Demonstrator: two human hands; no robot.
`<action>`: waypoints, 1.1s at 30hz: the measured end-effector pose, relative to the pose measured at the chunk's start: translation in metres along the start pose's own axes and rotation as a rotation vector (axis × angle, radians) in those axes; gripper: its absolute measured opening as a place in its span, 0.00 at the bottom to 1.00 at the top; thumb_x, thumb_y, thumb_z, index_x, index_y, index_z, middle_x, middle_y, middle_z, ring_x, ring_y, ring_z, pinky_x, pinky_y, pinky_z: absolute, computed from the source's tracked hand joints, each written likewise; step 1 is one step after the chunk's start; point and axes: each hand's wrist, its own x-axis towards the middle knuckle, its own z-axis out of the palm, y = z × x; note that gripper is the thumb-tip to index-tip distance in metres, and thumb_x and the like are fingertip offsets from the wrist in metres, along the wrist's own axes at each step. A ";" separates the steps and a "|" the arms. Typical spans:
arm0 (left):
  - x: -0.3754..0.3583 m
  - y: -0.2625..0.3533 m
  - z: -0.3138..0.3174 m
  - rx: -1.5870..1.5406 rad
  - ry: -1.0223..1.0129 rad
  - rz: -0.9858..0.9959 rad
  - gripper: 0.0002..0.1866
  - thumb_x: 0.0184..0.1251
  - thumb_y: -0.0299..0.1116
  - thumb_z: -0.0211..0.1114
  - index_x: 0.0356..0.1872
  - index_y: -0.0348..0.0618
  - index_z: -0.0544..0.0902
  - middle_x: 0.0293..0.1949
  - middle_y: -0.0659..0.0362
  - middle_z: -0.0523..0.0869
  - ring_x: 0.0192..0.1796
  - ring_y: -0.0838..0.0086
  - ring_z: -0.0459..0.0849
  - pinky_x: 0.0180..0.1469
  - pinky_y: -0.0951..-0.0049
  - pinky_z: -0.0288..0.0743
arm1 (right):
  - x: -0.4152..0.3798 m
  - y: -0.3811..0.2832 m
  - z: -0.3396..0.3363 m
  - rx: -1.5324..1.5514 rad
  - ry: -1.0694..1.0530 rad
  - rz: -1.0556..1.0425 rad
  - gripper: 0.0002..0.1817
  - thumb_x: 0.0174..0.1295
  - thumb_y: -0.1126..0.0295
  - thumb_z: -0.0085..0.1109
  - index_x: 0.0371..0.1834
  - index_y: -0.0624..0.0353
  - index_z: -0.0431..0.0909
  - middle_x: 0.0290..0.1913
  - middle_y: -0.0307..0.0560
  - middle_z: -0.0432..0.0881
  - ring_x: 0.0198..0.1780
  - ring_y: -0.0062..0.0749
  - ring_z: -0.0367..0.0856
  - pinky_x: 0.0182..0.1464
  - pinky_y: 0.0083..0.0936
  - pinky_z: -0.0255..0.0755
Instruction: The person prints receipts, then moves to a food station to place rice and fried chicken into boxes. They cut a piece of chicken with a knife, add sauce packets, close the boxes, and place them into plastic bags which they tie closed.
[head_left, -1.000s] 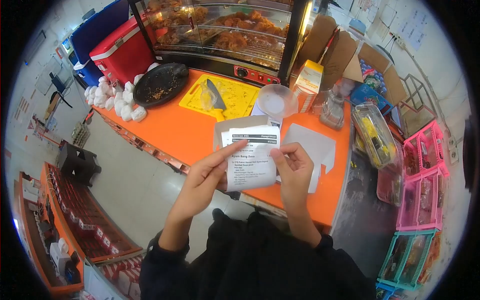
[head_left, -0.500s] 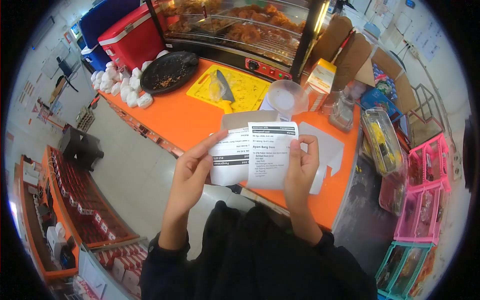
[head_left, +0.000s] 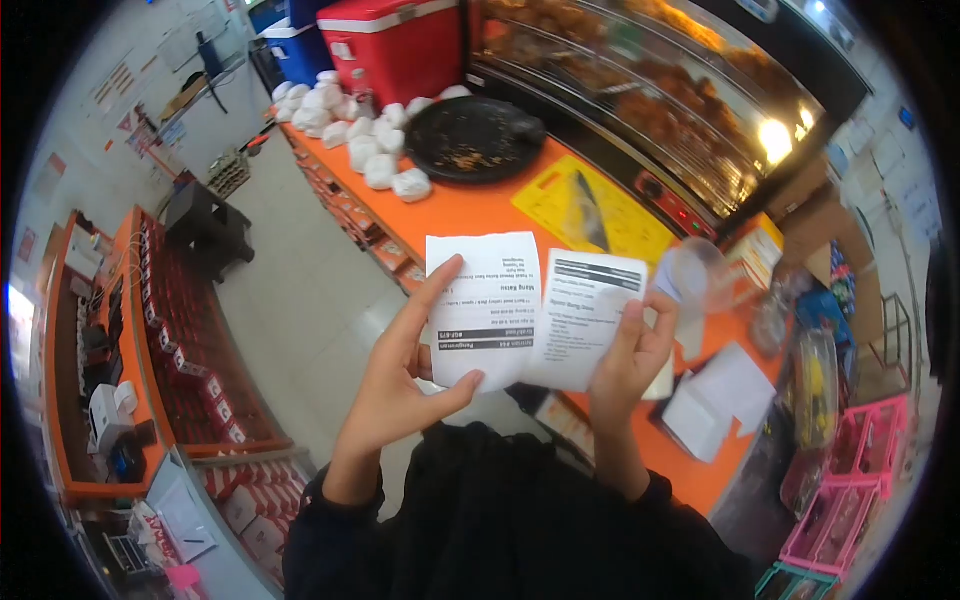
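Note:
Two printed paper receipts are held up in front of my body. My left hand (head_left: pixel 395 385) grips the left receipt (head_left: pixel 482 290), whose print is upside down; the index finger lies along its left edge and the thumb is at its lower edge. Pinched between the thumb and fingers of my right hand (head_left: pixel 630 365) is the right receipt (head_left: pixel 590 312), with its text upright but blurred. At the bottom the two papers meet or overlap; a gap shows between their tops.
On the orange counter (head_left: pixel 400 222) are white wrapped bundles (head_left: pixel 378 172), a black round tray (head_left: pixel 470 140) and a knife (head_left: pixel 592 212) on a yellow cutting board (head_left: pixel 545 195). A glass food warmer (head_left: pixel 620 90) stands behind. White paper (head_left: pixel 735 385) lies at right, near pink baskets (head_left: pixel 868 440).
The left receipt has moved up and apart from the right one, showing more of its print. My left thumb has shifted to its lower edge. The view has swung right.

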 end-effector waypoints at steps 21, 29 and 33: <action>0.096 -0.122 -0.275 -0.187 0.596 0.102 0.41 0.57 0.31 0.62 0.67 0.38 0.46 0.55 0.49 0.70 0.57 0.67 0.72 0.57 0.70 0.67 | 0.060 0.186 0.305 0.622 -0.543 0.833 0.18 0.62 0.67 0.51 0.53 0.63 0.66 0.47 0.44 0.77 0.47 0.25 0.76 0.52 0.23 0.68; 0.217 -0.137 -0.337 -0.310 0.835 0.358 0.29 0.70 0.35 0.44 0.68 0.44 0.45 0.65 0.48 0.58 0.63 0.64 0.64 0.61 0.66 0.62 | 0.096 0.251 0.377 1.072 -0.781 1.031 0.29 0.62 0.55 0.45 0.63 0.58 0.57 0.48 0.42 0.69 0.46 0.26 0.69 0.40 0.19 0.66; 0.247 -0.164 -0.340 -0.718 0.433 0.603 0.39 0.65 0.55 0.44 0.69 0.45 0.40 0.69 0.45 0.44 0.71 0.60 0.40 0.69 0.62 0.36 | 0.106 0.241 0.405 0.828 -0.752 0.942 0.35 0.55 0.57 0.60 0.62 0.65 0.60 0.68 0.47 0.53 0.66 0.32 0.55 0.64 0.34 0.52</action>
